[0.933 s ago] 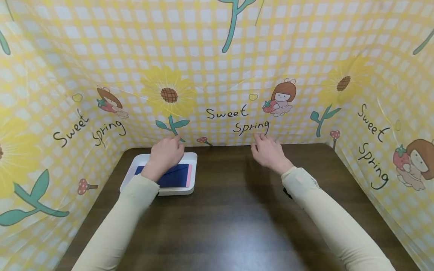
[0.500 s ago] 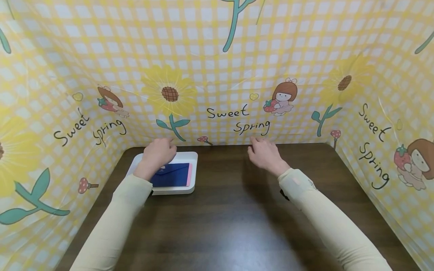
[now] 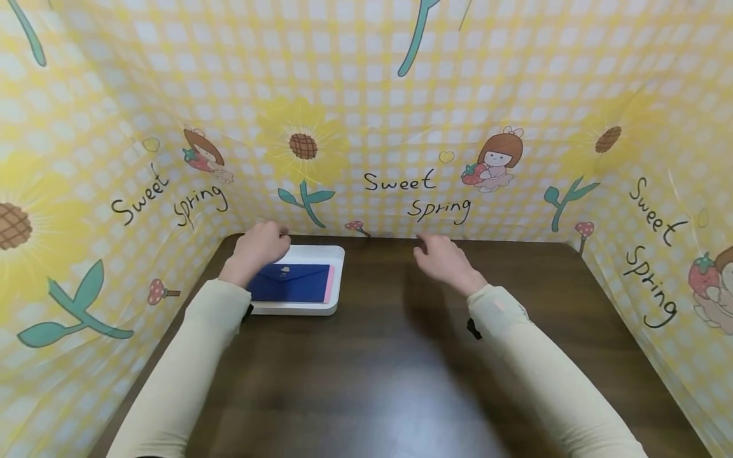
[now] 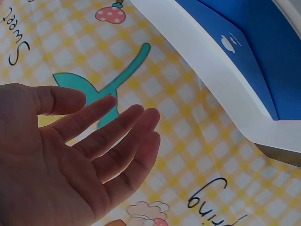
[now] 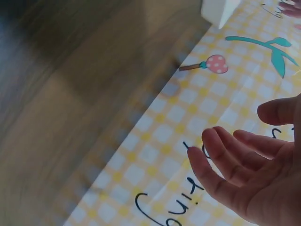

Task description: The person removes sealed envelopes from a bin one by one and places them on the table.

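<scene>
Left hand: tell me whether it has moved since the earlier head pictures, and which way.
Yes: the left hand has shifted leftward against the white tray, uncovering more of the blue envelope.

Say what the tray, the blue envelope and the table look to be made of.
Tray: probably plastic, smooth and white, with rounded corners. Blue envelope: likely paper or card, given its flat, creased flap with a small pale print. Table: wood or wood-look laminate, brown with grain streaks and a soft sheen; I cannot tell which.

Free lane between tray (image 3: pixel 338 275) and right grip (image 3: pixel 448 259); cloth wall (image 3: pixel 389 130) bars far side
</scene>
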Available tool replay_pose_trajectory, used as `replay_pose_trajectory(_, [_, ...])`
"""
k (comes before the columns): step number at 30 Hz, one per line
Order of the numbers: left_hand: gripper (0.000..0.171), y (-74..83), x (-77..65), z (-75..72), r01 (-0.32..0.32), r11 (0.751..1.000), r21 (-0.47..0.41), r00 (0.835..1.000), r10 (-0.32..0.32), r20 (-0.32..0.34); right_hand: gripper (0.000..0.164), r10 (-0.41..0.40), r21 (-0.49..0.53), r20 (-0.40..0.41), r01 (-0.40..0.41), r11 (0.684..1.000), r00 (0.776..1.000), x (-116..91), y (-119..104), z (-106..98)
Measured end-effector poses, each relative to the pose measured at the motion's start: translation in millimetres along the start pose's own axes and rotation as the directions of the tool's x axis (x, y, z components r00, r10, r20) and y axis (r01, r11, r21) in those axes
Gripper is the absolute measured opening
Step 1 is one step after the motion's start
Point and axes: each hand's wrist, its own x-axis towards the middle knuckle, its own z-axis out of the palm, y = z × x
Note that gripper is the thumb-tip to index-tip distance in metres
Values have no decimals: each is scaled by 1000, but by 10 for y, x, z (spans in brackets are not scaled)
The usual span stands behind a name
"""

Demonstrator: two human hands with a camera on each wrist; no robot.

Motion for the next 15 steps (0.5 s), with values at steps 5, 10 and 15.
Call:
replay_pose_trajectory(5, [31,-76,18,-52,31,1000,0,999,-31,25,49,-5,57,25,3,998,1000,46,-63,55])
replay_pose_trajectory(10, [30,-163,9,-89,95,995,6,994,-95,51,47,0,75,43,-3,997,999,81,-155,173])
replay_pose_trajectory(15, [29,-283,20,-101,109,994,-21,990,-107,93,46,-6,126,57,-2,992,998,95,-230,264])
